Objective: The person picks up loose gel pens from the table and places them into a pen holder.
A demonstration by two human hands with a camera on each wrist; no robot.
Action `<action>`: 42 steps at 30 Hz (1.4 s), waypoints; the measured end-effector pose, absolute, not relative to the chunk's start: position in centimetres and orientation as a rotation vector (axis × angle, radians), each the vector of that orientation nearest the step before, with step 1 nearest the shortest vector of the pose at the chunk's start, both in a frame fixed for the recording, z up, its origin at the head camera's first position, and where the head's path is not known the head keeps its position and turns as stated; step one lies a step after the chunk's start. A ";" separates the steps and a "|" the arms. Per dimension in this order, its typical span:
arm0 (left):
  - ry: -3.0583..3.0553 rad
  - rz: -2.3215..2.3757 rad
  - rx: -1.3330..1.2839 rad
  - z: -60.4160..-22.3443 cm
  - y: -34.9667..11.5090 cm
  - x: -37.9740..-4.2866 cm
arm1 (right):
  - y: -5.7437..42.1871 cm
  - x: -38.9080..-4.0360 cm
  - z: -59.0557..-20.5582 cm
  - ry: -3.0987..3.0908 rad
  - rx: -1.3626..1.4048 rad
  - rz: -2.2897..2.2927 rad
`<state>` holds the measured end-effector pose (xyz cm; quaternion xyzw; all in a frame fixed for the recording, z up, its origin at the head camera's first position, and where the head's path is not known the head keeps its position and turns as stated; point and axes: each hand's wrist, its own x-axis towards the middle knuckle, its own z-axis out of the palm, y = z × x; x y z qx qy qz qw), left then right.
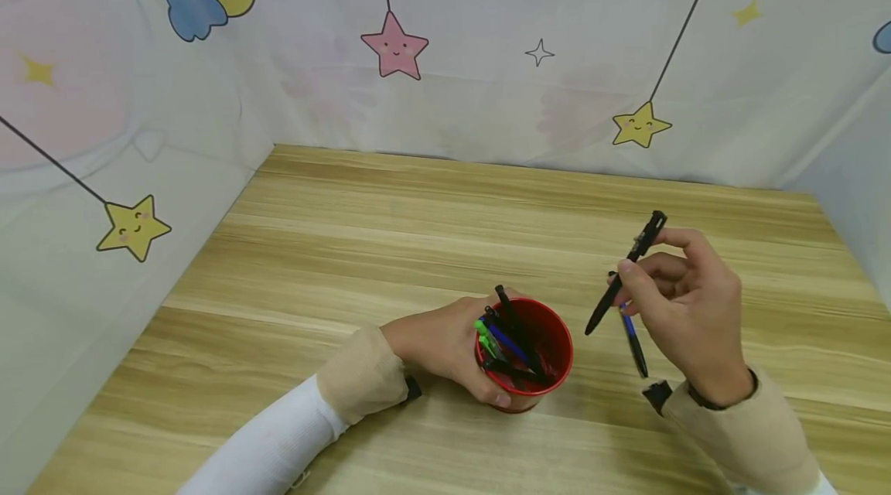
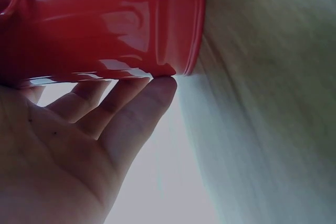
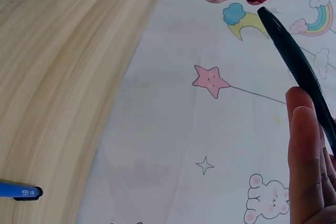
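My left hand (image 1: 452, 344) grips a red cup (image 1: 524, 403) from its left side, with the thumb near the front. The cup stands on the table and holds several pens (image 1: 511, 340), black, blue and green. In the left wrist view the fingers lie against the cup's glossy wall (image 2: 115, 24). To the right, my right hand (image 1: 696, 313) pinches a black pen (image 1: 604, 309) in the air, tilted, its lower end towards the cup. Below that hand a blue and black pen (image 1: 633, 344) lies on the table, partly hidden by the fingers.
The wood-grain table (image 1: 390, 232) runs back to a white cloth (image 1: 473, 108) printed with stars and a moon. More cloth hangs at the left and right sides. In the right wrist view, the blue pen's end (image 3: 18, 190) shows at the lower left.
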<state>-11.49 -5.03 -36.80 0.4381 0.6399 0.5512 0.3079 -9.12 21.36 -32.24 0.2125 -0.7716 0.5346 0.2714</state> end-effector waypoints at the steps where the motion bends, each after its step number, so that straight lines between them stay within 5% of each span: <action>1: 1.697 1.455 1.155 -36.8 -5.1 -11.5 | 21.3 -9.1 -32.2 -2.059 0.582 1.461; 19: 1.715 1.445 1.159 -37.6 -5.0 -11.7 | 20.6 -8.7 -31.4 -1.793 0.764 1.862; 42: 1.728 1.449 1.188 -37.7 -5.0 -11.8 | 19.4 -8.3 -31.4 -2.009 0.997 1.769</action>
